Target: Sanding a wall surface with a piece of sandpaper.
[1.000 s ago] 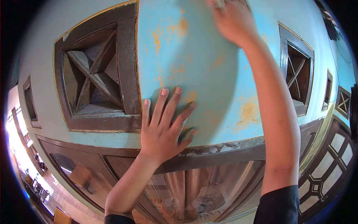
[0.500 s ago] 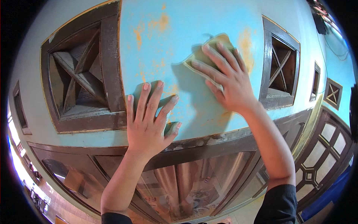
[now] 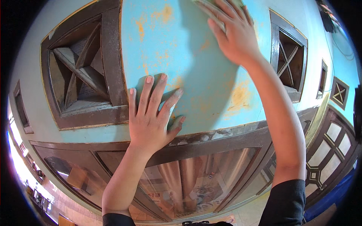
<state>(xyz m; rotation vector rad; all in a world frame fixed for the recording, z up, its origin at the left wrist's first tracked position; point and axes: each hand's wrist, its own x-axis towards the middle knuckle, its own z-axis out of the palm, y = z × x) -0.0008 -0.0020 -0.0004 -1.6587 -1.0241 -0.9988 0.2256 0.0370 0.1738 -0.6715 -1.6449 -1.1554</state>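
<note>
My left hand [image 3: 151,116] lies spread against a turquoise wall panel [image 3: 151,56] marked with worn orange patches. Its fingers point up, and nothing is in it. High on the same panel, my right hand [image 3: 237,35] presses a thin, tan-green sheet of sandpaper [image 3: 238,2] flat to the wall. Only edges of the sandpaper show around the fingers; the rest is under the hand or cut off by the upper rim. The right arm casts a broad shadow on the paint.
Dark wooden vent frames with crossed slats flank the panel, one at left [image 3: 85,67] and one at right [image 3: 288,56]. Below runs a dark wooden beam [image 3: 211,145] over a glass pane [image 3: 200,180] with reflections. A panelled door [image 3: 330,147] stands at far right.
My right hand has slid up the wall with the sandpaper, baring an orange patch lower on the panel. My left hand stays at nearly the same place.
</note>
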